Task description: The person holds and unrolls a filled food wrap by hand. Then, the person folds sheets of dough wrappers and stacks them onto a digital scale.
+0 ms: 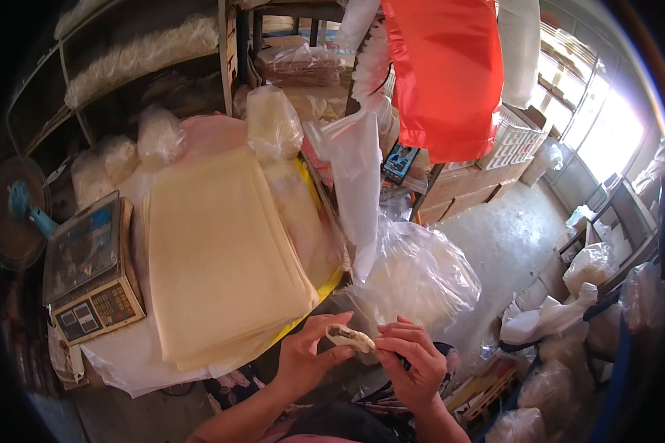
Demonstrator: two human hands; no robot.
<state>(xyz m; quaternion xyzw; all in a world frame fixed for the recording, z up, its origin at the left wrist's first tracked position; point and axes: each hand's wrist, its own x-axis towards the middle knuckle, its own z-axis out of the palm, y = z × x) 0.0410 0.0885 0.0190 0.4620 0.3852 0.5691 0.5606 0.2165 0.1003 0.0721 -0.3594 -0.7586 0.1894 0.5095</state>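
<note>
A pale piece of filled dough food (350,336), like a bun or dumpling, shows a dark filling along its open side. My left hand (310,350) pinches one end between thumb and fingers. The other end is in the fingertips of my right hand (413,357). Both hands are in front of my body, just off the near right corner of a thick stack of large pale-yellow sheets (221,249). The stack lies on a table covered with white plastic film (123,365). What the sheets are made of I cannot tell for sure.
A digital scale (97,277) stands left of the stack, beside a fan (19,213). Right of the table are a large clear plastic bag (421,271), hanging red plastic bags (449,77) and a lit phone (400,162). Filled bags (548,382) line the lower right.
</note>
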